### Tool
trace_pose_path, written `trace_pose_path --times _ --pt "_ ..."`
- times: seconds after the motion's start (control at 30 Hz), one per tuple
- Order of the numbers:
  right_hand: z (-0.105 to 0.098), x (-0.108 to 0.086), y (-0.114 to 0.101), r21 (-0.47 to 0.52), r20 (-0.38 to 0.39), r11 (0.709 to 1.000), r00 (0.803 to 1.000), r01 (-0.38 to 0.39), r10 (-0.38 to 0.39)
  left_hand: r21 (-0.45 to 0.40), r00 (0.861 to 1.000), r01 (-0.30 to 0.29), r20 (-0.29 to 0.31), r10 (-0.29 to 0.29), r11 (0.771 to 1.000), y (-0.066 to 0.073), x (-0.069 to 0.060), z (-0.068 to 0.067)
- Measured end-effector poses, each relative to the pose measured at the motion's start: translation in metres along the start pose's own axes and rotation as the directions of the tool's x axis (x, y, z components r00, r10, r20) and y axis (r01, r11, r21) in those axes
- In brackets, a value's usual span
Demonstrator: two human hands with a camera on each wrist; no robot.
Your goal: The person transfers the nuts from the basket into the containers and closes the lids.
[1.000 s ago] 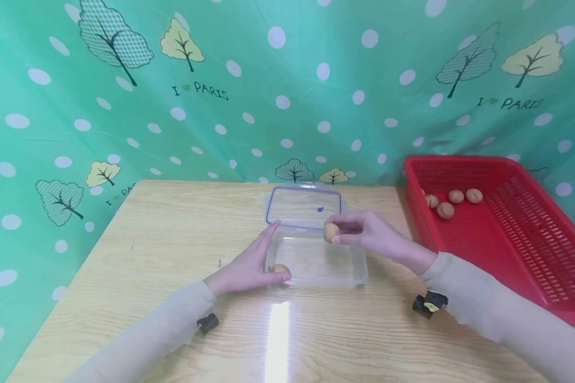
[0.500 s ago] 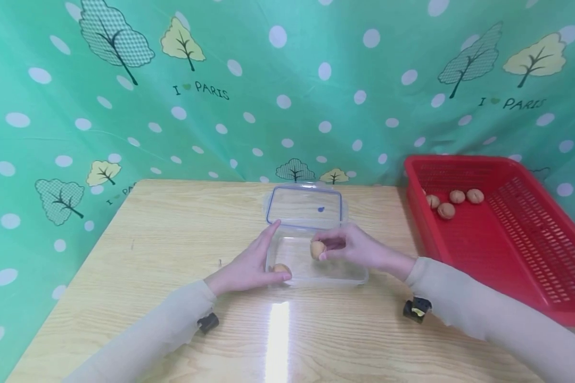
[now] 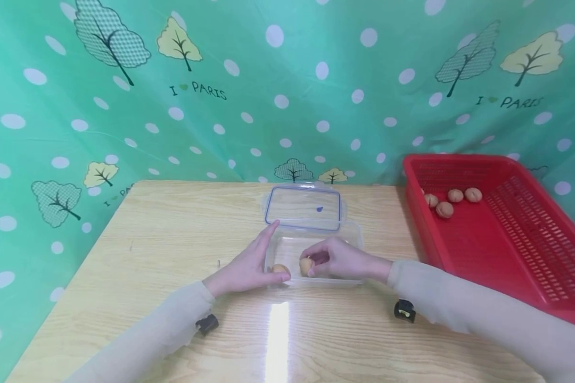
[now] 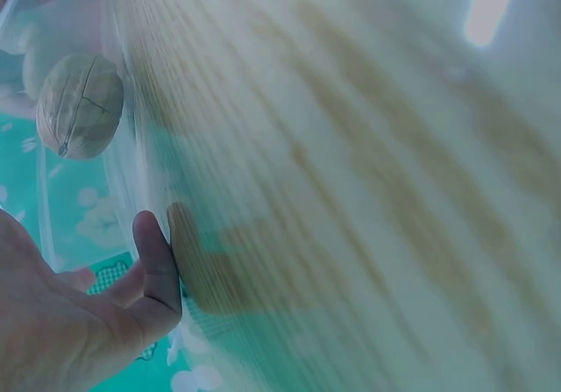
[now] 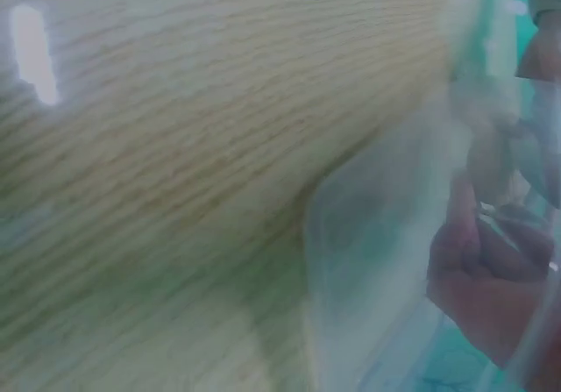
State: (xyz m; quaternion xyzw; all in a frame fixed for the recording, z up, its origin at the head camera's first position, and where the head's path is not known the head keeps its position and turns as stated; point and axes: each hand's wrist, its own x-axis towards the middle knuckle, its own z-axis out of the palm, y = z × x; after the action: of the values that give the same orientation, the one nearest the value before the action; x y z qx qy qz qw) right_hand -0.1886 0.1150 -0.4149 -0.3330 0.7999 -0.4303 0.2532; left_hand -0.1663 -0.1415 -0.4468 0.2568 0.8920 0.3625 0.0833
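Note:
A clear plastic container [image 3: 352, 236] stands on the table. My left hand [image 3: 246, 267] rests against its left side, thumb and fingers spread. One walnut [image 3: 280, 269] lies in the container's near left corner, by the left thumb; its seam shows in the left wrist view, where the walnut [image 4: 81, 107] is seen close up. Inside the container, my right hand [image 3: 337, 259] pinches a second walnut [image 3: 306, 266] between thumb and fingers, low and just right of the first. In the right wrist view the right hand [image 5: 491, 278] appears blurred through the container wall.
Behind the container lies its clear lid [image 3: 304, 206] with a blue seal. A red plastic basket [image 3: 479, 260] stands at the right, with several walnuts [image 3: 444, 209] in its far left corner. A green patterned cloth [image 3: 249, 80] hangs along the table's back edge.
My right hand has moved left, toward me and down into the container, carrying the pinched walnut close to the other one. The left hand has stayed in place.

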Motion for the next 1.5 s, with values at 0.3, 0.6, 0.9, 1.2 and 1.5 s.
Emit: trace_pose_path --times 0.3,0.6,0.9,1.2,1.5 --pt "0.005 0.005 0.0 -0.064 0.049 0.997 0.998 -0.042 0.046 -0.004 1.0 -0.005 0.003 0.005 1.0 0.004 -0.001 -0.001" --pt "0.005 0.005 0.002 0.0 0.078 0.998 0.995 -0.058 0.058 0.005 1.0 0.01 0.015 -0.01 1.0 0.006 -0.001 -0.002" --pt "0.002 0.0 0.001 -0.013 0.069 0.999 0.996 -0.046 0.047 0.005 1.0 -0.011 0.011 0.011 1.0 0.006 -0.001 -0.002" --pt "-0.006 -0.008 -0.008 -0.069 0.033 0.998 0.999 -0.001 0.003 0.02 1.0 -0.007 0.012 0.007 1.0 0.008 -0.001 -0.002" --pt "-0.02 -0.017 -0.01 -0.061 -0.052 0.997 0.997 0.05 -0.053 0.03 1.0 0.004 0.014 -0.005 1.0 0.007 0.001 -0.002"
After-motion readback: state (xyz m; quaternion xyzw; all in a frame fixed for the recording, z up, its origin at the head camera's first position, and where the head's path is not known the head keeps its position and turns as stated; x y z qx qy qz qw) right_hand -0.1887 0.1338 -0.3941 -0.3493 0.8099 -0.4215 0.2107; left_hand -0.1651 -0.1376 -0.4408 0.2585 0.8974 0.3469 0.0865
